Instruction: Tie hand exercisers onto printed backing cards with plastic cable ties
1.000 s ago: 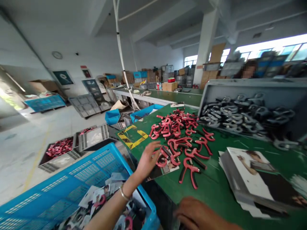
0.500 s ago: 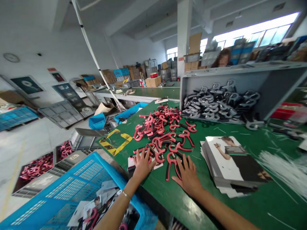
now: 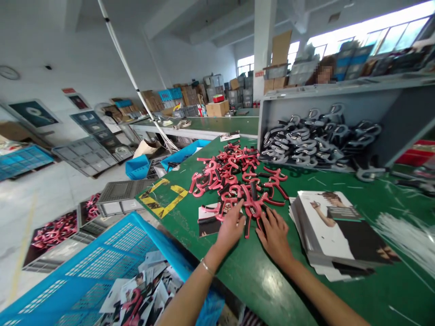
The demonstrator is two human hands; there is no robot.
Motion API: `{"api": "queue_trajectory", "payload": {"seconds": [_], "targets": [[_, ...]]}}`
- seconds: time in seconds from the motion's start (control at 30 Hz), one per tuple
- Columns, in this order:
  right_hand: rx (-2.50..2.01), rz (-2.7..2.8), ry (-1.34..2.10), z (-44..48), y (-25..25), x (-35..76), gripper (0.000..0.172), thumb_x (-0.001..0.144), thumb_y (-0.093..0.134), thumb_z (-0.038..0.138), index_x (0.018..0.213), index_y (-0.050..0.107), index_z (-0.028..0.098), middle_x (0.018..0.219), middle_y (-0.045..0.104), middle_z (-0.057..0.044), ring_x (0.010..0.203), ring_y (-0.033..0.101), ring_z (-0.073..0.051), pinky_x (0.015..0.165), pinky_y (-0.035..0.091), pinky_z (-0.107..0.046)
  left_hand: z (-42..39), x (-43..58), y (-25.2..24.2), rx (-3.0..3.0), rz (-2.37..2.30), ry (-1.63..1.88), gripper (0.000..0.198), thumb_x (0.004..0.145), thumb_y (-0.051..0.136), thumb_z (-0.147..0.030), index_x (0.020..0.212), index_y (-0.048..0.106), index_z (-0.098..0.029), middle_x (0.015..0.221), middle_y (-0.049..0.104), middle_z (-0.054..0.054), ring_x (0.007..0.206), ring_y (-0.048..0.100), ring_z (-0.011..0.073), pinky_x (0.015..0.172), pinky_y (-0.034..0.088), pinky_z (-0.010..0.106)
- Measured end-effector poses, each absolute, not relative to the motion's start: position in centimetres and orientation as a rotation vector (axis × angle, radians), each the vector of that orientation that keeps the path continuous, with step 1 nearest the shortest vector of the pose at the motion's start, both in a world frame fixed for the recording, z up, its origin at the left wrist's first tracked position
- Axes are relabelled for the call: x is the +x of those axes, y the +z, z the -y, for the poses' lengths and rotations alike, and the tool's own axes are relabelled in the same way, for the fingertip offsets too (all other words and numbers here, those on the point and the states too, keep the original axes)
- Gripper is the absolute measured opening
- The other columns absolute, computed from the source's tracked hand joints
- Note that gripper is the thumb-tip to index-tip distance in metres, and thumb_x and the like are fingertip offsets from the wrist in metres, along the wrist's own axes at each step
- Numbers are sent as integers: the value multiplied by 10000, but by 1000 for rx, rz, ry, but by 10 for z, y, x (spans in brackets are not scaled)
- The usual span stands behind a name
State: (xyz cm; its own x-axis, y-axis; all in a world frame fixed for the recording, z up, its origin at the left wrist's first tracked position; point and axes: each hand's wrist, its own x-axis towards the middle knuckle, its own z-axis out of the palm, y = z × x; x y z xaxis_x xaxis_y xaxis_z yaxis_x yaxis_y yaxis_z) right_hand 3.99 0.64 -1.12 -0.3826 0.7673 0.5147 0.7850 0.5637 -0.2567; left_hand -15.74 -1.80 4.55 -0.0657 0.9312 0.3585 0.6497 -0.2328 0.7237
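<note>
Pink-and-black hand grips [image 3: 220,174] lie in a loose heap on the green table. My left hand [image 3: 231,226] is at the near edge of the heap, its index finger and thumb closing at the side of a pink hand grip [image 3: 252,204]; its fingertips are partly hidden among the grips. Just right of that, my right hand [image 3: 276,235] rests with fingers stretched out and slightly spread, the tips beside the same grip. A printed card [image 3: 208,227] lies left of my left hand, with a hand grip partly over it.
To the right stands a stack of printed cards [image 3: 326,231], with white ties [image 3: 404,240] beyond. A grey crate [image 3: 390,117] on its side holds grey grips. At lower left, a blue basket [image 3: 98,253] contains carded grips. Another person [image 3: 322,72] is behind the crate.
My left hand has moved right, off the card and its grip, to the grip near my right hand. The right hand has shifted slightly, and the view has turned a little.
</note>
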Motion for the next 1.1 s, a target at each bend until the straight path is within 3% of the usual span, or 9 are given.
{"api": "queue_trajectory", "payload": {"seconds": [0.1, 0.3, 0.5, 0.6, 0.67, 0.8, 0.87, 1.0, 1.1], "targets": [[-1094, 2308, -4, 13, -7, 47, 551, 975, 442, 280, 1516, 364, 202, 1552, 401, -110, 1445, 282, -308, 1131, 263, -518, 39, -205, 40, 1867, -2236, 1058, 440, 962, 422, -211, 1397, 484, -187, 1430, 521, 148, 1332, 467, 274, 1139, 329, 434], [-826, 2496, 108, 35, 14, 11, 519, 982, 432, 257, 1500, 402, 244, 1575, 376, -50, 1446, 276, -285, 1163, 221, -492, 101, -244, 19, 1843, -2429, 648, 155, 892, 553, -231, 1001, 651, -180, 1265, 583, 148, 1113, 571, 315, 989, 440, 463], [-786, 2552, 257, 13, 16, -39, 428, 973, 490, 262, 1391, 539, 183, 1427, 536, -160, 1310, 448, -329, 1093, 305, -560, 149, -263, 22, 1836, -2783, 1, 254, 970, 431, -278, 1035, 633, -140, 1207, 566, 156, 1051, 581, 273, 884, 484, 379], [-814, 2540, 242, 15, 13, -31, 396, 975, 462, 200, 1355, 566, 164, 1416, 550, -151, 1338, 424, -307, 1108, 312, -538, 150, -282, 32, 1792, -2842, -87, 292, 964, 425, -277, 961, 646, -87, 1038, 601, 177, 986, 599, 315, 841, 492, 428], [-794, 2544, 246, 30, 13, -4, 409, 962, 479, 178, 1361, 560, 217, 1455, 526, -90, 1367, 394, -272, 1119, 333, -488, 142, -285, 34, 1822, -2876, -21, 300, 949, 448, -290, 984, 651, -72, 1033, 611, 197, 1025, 582, 369, 856, 479, 501], [-808, 2460, 495, 93, 5, 74, 454, 941, 471, 126, 1366, 543, 269, 1451, 527, -60, 1310, 455, -240, 1085, 406, -455, 100, -263, 27, 2076, -2676, 637, 414, 948, 469, -350, 1285, 556, -125, 1365, 508, 196, 1288, 446, 376, 1045, 379, 553], [-970, 2294, 612, 124, -3, 112, 423, 952, 446, 132, 1323, 575, 288, 1390, 573, -70, 1248, 519, -231, 1054, 449, -451, 67, -239, 23, 2124, -2302, 920, 418, 951, 471, -386, 1266, 567, -128, 1303, 564, 185, 1268, 492, 333, 1076, 381, 516], [-1314, 1710, 714, 153, -17, 175, 281, 970, 477, 311, 1193, 643, 273, 1263, 643, -103, 1167, 602, -269, 1003, 497, -480, 9, -164, 24, 2090, -1922, 1057, 405, 976, 434, -417, 1212, 590, -127, 1182, 641, 161, 1153, 595, 272, 1038, 452, 456], [-1484, 1162, 781, 144, -14, 223, 360, 948, 505, 460, 1205, 606, 228, 1152, 683, -128, 1013, 680, -276, 913, 550, -463, -3, -92, 29, 1967, -1733, 1276, 371, 977, 447, -417, 1176, 624, -159, 1258, 609, 154, 1261, 520, 271, 1130, 350, 481]]}}
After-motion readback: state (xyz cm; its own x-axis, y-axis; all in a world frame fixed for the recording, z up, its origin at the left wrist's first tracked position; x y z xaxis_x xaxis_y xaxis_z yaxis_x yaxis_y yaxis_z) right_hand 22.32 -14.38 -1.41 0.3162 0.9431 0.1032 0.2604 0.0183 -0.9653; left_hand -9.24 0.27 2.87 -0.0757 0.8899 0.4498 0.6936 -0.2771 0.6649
